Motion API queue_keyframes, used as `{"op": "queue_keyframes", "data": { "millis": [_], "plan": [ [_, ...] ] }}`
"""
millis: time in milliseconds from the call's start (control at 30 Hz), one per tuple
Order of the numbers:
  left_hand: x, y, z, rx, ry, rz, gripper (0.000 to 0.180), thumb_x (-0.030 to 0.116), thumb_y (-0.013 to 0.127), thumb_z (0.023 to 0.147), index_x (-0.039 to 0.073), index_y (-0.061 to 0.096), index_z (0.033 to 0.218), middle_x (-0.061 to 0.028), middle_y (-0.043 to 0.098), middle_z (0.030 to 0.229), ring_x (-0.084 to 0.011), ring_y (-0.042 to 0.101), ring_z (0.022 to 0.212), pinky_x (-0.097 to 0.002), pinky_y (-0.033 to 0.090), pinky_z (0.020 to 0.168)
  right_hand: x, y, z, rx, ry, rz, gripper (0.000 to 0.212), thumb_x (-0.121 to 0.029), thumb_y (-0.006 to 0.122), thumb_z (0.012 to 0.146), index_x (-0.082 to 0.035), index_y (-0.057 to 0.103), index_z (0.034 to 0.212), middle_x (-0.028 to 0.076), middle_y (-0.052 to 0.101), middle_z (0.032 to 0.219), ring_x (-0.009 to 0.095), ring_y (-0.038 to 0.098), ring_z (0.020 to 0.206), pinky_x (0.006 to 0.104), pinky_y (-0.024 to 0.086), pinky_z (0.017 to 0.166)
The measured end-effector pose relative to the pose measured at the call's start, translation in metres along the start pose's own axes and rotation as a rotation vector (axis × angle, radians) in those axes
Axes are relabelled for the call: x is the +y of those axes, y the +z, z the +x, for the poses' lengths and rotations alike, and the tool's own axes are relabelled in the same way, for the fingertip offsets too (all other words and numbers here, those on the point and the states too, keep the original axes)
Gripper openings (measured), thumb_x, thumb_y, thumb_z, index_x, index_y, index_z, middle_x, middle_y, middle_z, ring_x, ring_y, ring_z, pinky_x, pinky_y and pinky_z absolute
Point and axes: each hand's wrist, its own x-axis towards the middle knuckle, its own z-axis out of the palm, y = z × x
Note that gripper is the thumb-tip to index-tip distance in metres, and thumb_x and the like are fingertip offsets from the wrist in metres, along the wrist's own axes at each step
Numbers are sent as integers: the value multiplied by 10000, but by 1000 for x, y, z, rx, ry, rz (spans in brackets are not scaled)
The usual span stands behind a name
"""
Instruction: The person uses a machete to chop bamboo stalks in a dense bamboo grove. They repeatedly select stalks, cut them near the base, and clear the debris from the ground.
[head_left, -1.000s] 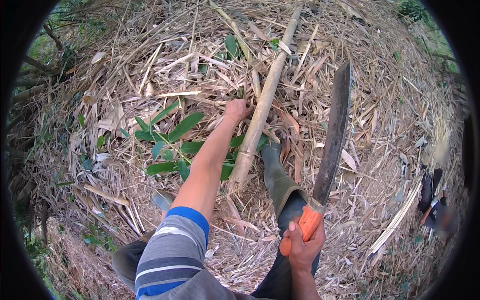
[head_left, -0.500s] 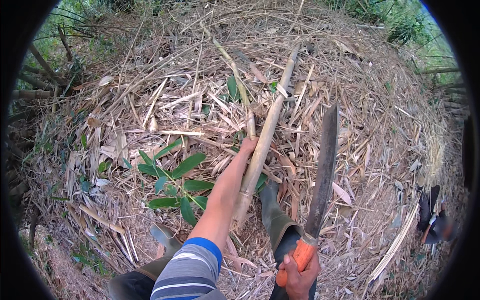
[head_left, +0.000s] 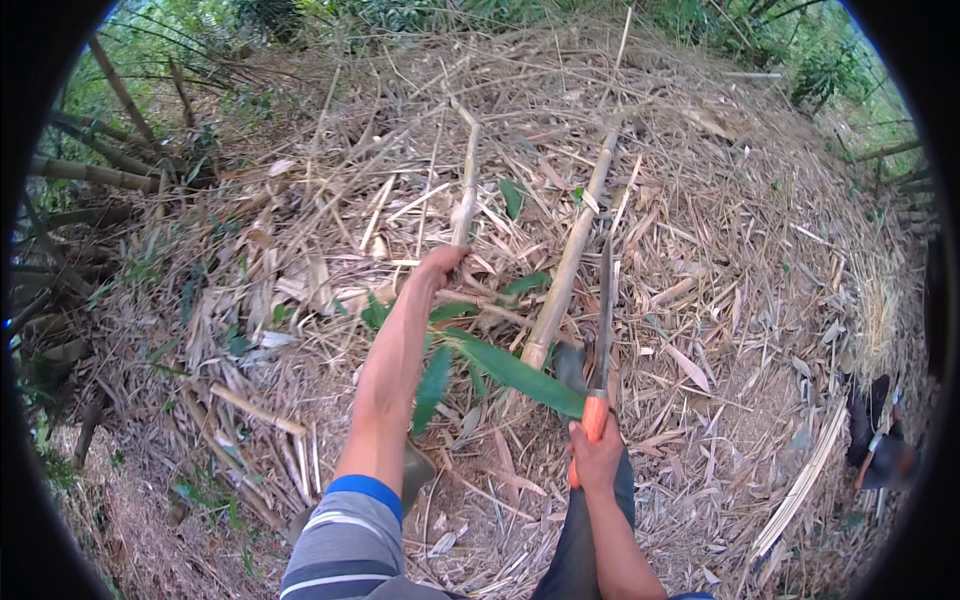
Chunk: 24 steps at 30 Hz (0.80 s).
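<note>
My left hand [head_left: 445, 260] is closed round the near end of a slim, crooked bamboo pole [head_left: 467, 190] that stretches away from me. In my right hand [head_left: 597, 455] is the orange handle of a machete [head_left: 605, 310], its long dark blade pointing forward. Just left of the blade lies a thicker bamboo pole [head_left: 575, 250] on the litter, apart from my left hand. A leafy green sprig [head_left: 510, 372] spreads between my arms, one leaf reaching close to the machete handle.
Dry bamboo leaves and splinters [head_left: 700, 260] cover the ground. Standing bamboo stems [head_left: 95, 175] crowd the far left. Split pale strips [head_left: 800, 485] lie at the right, near another person [head_left: 885, 450] at the rim. My boot [head_left: 572, 368] is beside the thicker pole.
My left hand has shifted left and slightly away, swinging the slim pole away from the thicker one. My right hand has risen, and the machete blade has moved left toward the thicker pole.
</note>
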Motion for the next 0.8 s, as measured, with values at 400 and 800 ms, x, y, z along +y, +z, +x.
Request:
{"op": "queue_keyframes", "data": {
  "millis": [400,800],
  "plan": [
    [101,-227,-466,-37,7,-53,190,252,574,875,78,521,929,77,443,573,-3,388,421,-147,334,333,-28,-25,-53,-173,-119,-55,292,-205,639,744,-26,535,950,149,605,699,266,614,554,368,489,581],
    [76,-253,-473,169,150,639,342,334,671,787,27,564,890,25,528,589,-61,453,449,-211,338,411,-67,-47,-63,-299,-224,-63,349,-159,631,769,-19,512,1066,80,582,709,127,571,479,274,465,453]
  ]
}}
